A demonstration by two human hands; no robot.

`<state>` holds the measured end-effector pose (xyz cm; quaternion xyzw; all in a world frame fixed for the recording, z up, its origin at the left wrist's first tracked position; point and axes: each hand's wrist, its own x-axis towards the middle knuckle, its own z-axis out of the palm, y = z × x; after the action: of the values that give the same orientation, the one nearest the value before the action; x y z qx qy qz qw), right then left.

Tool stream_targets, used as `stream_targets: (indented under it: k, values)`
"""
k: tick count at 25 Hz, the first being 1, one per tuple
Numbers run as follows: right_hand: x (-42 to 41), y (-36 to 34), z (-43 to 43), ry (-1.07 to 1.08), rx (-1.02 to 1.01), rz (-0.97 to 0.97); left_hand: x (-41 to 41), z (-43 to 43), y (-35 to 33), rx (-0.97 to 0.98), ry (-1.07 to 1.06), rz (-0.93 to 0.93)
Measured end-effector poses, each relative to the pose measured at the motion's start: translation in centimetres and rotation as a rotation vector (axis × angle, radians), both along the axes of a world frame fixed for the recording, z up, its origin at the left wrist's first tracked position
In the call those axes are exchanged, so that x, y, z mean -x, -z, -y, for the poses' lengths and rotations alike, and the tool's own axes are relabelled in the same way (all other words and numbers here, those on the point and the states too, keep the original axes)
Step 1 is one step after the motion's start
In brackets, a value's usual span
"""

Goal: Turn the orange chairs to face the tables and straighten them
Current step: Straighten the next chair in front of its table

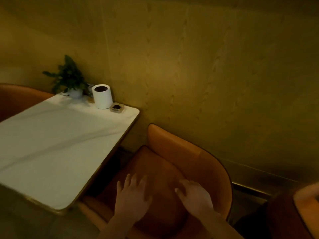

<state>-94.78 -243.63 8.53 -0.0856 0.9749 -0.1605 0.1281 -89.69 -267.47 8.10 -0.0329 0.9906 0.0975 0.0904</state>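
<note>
An orange chair (174,152) with a curved backrest stands at the right end of the white marble table (51,144), close to the wall. My left hand (132,197) hovers over its seat with fingers spread, holding nothing. My right hand (193,195) is beside it, fingers apart, over the seat near the backrest's right side. A second orange chair (20,97) shows behind the table's far left side. Part of a third orange chair (307,204) is at the right edge.
A potted plant (69,78), a white paper roll (102,96) and a small ashtray (117,107) sit at the table's far end against the yellow wood-panelled wall (207,66). A dark baseboard runs along the floor on the right.
</note>
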Motion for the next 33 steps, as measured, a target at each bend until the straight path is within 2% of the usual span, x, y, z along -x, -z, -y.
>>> stream_targets:
  k: [9, 15, 18, 21, 28, 31, 33]
  values:
    - [3.1, 3.5, -11.3, -0.386, -0.076, 0.074, -4.5, -14.5, 1.8, -0.058, -0.435, -0.009]
    - [0.5, 6.4, -16.7, -0.498, -0.090, 0.091, -8.5, -21.9, 5.8, -0.102, -0.540, 0.148]
    - [-0.3, 8.2, -18.3, -0.512, -0.170, 0.007, -9.5, -24.3, 9.7, -0.163, -0.544, 0.206]
    - [0.0, 10.2, -18.5, -0.516, -0.166, -0.126, -9.4, -24.4, 13.9, -0.212, -0.571, 0.206]
    - [0.8, 13.0, -17.4, -0.481, -0.142, -0.297, -9.5, -23.0, 18.3, -0.175, -0.528, 0.131]
    - [1.9, 13.9, -17.6, -0.507, 0.101, -0.462, -8.9, -23.8, 18.1, -0.133, -0.546, 0.083]
    - [2.3, 14.6, -17.8, -0.556, 0.176, -0.535, -9.0, -24.2, 17.4, -0.051, -0.536, -0.013]
